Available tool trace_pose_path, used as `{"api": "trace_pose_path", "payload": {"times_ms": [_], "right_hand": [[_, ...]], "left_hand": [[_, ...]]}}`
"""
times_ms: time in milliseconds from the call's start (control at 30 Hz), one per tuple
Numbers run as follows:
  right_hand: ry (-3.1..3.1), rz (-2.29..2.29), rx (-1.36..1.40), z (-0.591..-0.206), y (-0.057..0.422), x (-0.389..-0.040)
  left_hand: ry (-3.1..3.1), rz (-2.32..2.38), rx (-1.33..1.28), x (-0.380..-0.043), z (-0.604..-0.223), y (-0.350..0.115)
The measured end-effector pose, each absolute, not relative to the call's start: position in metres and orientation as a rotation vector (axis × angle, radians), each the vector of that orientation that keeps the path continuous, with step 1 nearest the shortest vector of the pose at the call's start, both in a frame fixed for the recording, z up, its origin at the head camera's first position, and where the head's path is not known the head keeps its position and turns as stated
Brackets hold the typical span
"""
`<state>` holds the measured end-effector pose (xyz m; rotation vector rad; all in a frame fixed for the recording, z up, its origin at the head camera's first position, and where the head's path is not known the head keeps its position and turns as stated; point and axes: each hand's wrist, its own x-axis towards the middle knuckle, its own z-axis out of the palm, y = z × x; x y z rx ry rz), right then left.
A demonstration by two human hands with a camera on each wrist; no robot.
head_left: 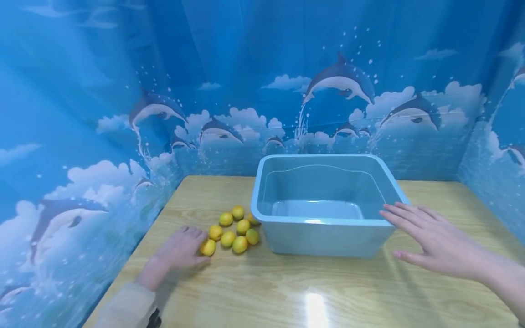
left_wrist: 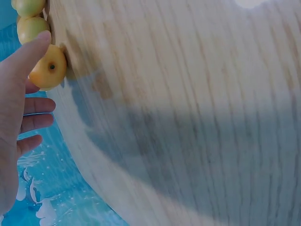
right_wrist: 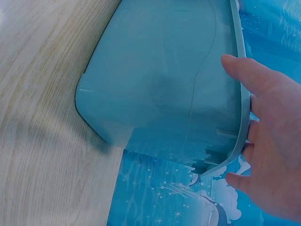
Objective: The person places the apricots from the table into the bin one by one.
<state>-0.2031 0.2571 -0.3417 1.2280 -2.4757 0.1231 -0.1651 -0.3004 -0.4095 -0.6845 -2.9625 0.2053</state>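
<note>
My left hand [head_left: 183,248] is beside the nearest yellow lemon [head_left: 208,247], at the front left of a loose cluster of several lemons [head_left: 228,238]. In the left wrist view, the thumb overlaps the top of that lemon [left_wrist: 51,68], while the other fingers [left_wrist: 38,105] extend past it, spread apart. A light blue plastic bin [head_left: 324,239] stands right of the cluster, its open top facing up and its inside bare. At the bin's right front corner is my right hand [head_left: 434,237], fingers extended over the rim. The right wrist view has its thumb [right_wrist: 240,70] across the rim.
A wood-grain table [head_left: 262,287] carries the bin and the fruit. Blue cloth printed with dolphins [head_left: 340,82] hangs behind the table and along both sides. One lemon [head_left: 253,219] sits close against the bin's left wall.
</note>
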Motion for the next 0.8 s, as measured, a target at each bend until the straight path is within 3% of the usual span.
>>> {"api": "trace_pose_path", "payload": {"times_ms": [800], "right_hand": [[-2.473,0.118,1.208,-0.3422,0.256,-0.2018]], "left_hand": [[-2.847,0.193,-0.726,-0.1684,-0.4165,-0.2994]]}}
